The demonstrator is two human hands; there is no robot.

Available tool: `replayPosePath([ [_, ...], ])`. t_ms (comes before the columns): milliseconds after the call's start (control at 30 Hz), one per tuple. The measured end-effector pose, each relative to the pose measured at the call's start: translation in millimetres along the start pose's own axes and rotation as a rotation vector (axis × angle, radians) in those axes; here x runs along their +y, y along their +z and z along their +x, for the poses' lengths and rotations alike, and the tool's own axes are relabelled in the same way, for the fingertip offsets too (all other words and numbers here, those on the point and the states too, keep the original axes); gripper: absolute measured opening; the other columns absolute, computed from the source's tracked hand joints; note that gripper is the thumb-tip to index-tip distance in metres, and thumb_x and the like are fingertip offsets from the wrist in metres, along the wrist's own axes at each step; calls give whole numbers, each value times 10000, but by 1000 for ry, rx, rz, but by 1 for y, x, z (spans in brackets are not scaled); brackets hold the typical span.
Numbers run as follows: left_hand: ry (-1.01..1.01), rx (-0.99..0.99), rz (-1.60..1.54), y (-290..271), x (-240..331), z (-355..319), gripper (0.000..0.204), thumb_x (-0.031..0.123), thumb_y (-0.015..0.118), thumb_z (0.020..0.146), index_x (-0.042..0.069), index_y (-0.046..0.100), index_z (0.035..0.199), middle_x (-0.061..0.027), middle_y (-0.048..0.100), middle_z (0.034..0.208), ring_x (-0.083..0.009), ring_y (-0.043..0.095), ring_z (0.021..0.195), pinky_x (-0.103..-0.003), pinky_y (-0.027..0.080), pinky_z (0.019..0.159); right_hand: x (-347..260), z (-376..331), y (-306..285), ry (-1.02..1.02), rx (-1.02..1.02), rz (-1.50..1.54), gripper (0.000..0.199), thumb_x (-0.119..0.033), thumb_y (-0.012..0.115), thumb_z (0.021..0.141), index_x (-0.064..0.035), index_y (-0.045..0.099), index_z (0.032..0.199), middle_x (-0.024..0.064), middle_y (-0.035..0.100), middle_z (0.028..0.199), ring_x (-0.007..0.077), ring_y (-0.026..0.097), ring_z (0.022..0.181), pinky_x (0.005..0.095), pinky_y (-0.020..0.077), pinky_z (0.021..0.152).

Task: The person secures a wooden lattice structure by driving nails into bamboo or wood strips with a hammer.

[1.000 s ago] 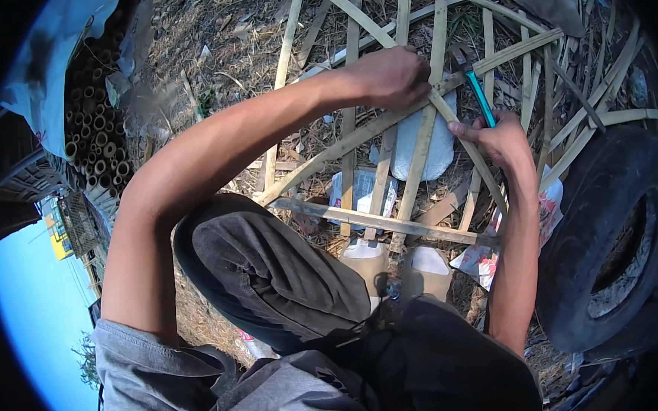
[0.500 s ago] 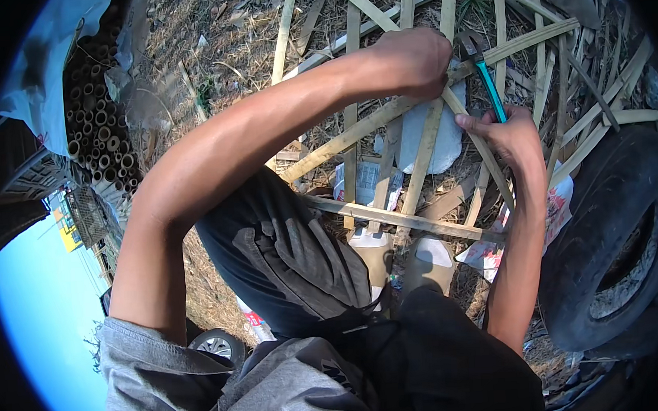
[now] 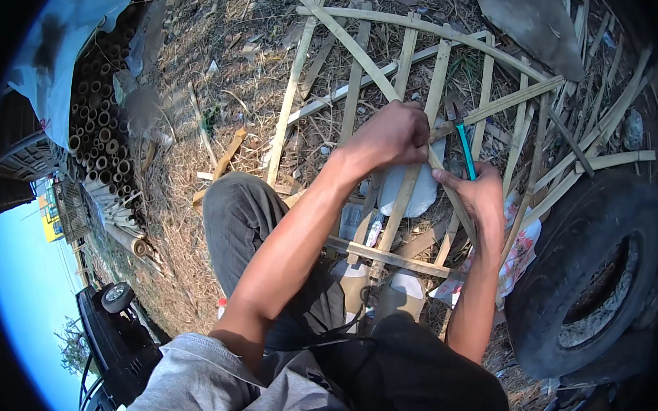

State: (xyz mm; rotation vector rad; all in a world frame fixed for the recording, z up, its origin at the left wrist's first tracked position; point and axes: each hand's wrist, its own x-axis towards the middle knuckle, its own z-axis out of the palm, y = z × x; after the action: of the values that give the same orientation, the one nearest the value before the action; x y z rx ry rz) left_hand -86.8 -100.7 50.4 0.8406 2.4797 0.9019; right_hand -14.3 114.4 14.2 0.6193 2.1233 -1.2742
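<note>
Over a lattice of flat bamboo strips [image 3: 433, 88], my left hand [image 3: 394, 136] is closed with curled fingers at a crossing of strips. Whatever it pinches there is hidden by the fingers. Just to its right, my right hand [image 3: 480, 197] is closed round the teal handle of a pair of pincers [image 3: 466, 151]. The dark metal jaws point up and away from me, beside the crossing. My right thumb lies against a slanting bamboo strip [image 3: 455, 199] that runs down under the wrist. A cross strip [image 3: 395, 258] lies in front of my shoes.
An old tyre [image 3: 525, 322] lies at the right. Under the lattice are a pale flat stone [image 3: 410, 190] and printed plastic sheeting [image 3: 516, 259]. Loose strips [image 3: 614, 109] pile up at the far right. Stacked bamboo poles [image 3: 106, 135] and a dark vehicle [image 3: 117, 343] show at the left.
My view has shifted, so the lattice and hands sit lower and further left. My left elbow has dropped inward and the left wrist has turned; the right hand still grips the pincers.
</note>
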Motion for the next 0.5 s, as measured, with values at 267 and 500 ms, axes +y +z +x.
replayPosePath([
  [267,-347,327,-510,23,-1,-24,217,22,810,820,4,613,908,-103,742,887,-162,735,869,-299,591,785,7,6,-2,17,-57,44,479,-362,967,640,-8,667,760,54,653,676,154,566,603,333,494,610],
  [500,-261,452,-709,35,0,-25,177,-62,661,921,-12,538,1038,-132,745,966,-186,744,964,-295,594,837,5,3,-2,-67,-10,129,483,-282,989,622,10,676,844,44,654,715,142,572,625,297,496,618],
])
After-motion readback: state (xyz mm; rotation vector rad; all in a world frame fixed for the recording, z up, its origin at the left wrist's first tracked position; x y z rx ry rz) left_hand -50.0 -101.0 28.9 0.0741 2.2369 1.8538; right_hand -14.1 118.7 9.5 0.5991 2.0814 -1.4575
